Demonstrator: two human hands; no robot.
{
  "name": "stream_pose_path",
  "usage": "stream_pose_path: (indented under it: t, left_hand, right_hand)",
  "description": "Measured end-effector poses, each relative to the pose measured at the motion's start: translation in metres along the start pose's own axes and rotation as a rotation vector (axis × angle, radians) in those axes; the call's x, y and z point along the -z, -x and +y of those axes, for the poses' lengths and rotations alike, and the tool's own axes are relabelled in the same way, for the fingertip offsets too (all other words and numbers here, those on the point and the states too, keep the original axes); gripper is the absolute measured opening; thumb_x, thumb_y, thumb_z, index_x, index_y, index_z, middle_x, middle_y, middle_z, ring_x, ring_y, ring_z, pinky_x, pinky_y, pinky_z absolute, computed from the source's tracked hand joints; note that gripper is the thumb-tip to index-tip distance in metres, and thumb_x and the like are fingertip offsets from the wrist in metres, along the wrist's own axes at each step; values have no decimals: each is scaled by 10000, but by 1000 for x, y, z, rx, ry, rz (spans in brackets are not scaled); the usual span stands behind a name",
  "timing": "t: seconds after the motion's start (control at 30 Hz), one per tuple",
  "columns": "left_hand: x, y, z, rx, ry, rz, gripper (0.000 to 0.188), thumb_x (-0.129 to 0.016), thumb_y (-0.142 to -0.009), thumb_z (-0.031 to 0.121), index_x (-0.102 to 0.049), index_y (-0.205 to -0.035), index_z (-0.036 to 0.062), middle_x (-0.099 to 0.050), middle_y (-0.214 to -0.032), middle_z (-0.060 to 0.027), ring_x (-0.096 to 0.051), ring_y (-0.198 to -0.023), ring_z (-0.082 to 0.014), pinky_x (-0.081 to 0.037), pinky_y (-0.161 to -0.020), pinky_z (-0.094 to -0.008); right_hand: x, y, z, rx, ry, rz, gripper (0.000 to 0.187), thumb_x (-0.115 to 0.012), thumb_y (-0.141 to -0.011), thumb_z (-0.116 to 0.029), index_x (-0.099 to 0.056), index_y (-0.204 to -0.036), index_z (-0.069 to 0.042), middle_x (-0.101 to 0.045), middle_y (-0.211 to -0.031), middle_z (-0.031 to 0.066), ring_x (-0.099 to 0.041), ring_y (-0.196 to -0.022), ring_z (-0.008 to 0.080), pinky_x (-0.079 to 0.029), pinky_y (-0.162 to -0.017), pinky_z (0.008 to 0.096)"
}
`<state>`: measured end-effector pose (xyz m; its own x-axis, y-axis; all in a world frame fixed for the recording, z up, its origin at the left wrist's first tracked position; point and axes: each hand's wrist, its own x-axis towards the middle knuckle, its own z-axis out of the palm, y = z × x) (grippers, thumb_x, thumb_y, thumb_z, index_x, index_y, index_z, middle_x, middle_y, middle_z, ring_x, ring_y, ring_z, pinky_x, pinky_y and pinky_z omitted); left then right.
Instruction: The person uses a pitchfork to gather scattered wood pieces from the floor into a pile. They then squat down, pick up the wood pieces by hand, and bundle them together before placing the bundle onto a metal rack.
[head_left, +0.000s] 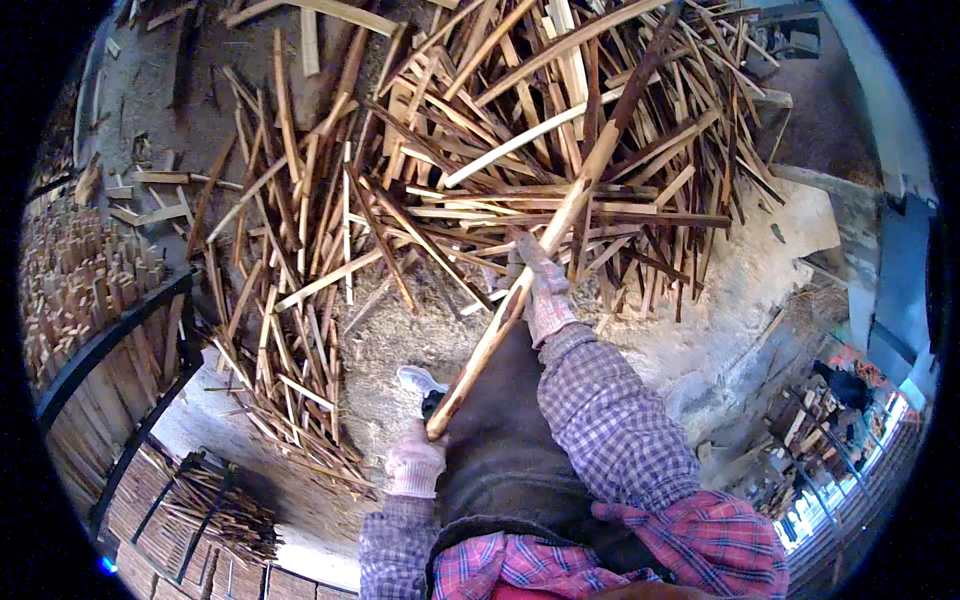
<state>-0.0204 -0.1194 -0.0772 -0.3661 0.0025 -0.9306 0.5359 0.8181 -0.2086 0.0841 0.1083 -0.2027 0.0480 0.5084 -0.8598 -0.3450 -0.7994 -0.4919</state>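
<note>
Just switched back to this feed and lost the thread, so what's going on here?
A person in a checked shirt is handling a long wooden pole. The right hand grips it partway along, and the left hand is at its near end, though that grip is partly hidden. The pole's far end reaches out over a big, jumbled wood pile. At the left, a dark rail runs beside closely packed wood pieces.

The floor (390, 335) is pale and dusty. A big tangled heap of sticks (520, 147) lies on it ahead, and a narrower pile (300, 293) spreads to the left
</note>
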Motion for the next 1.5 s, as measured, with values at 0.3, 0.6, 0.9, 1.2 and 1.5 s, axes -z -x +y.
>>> stream_pose_path:
  t: [0.3, 0.6, 0.9, 1.2, 1.5]
  left_hand:
    - [-51, -94, -6, -56, 37, 63, 394, -621, -711, 409, -562, -1026, 179, -625, -876, -150, -599, -839, -334, -473, -674, -430]
    - [-60, -91, -50, -315, 34, 210, 357, -620, -732, 280, -542, -1044, 127, -620, -881, -149, -604, -821, -319, -468, -699, -422]
    - [-10, -67, 21, -490, 74, 158, 307, -641, -713, 371, -574, -884, 126, -618, -782, -156, -601, -748, -350, -484, -660, -407]
    - [-9, 86, -25, -429, -100, -224, 477, -518, -793, 477, -513, -1012, 53, -601, -953, -185, -579, -935, -323, -455, -775, -432]
    - [-34, 114, -93, -426, -88, -325, 554, -508, -775, 530, -503, -1044, 45, -591, -991, -202, -565, -953, -352, -430, -816, -455]
  right_hand:
    - [-3, -105, -46, -13, 112, 30, 260, -650, -773, -320, -537, -906, -127, -524, -680, 12, -509, -518, 165, -487, -519, 319]
    - [6, -59, -38, -2, 106, 22, 212, -656, -739, -257, -562, -799, -77, -511, -640, 23, -496, -520, 166, -456, -490, 307]
    - [16, -99, -113, 133, 337, 30, 246, -585, -770, -257, -555, -908, -56, -545, -725, 79, -519, -553, 210, -499, -535, 347]
    - [43, 23, -115, 202, 440, 5, 226, -637, -754, -301, -534, -759, -100, -494, -558, 1, -481, -427, 153, -447, -424, 287]
    - [63, 108, -80, 321, 389, 17, 246, -625, -771, -314, -563, -817, -81, -515, -600, 25, -511, -477, 158, -451, -466, 279]
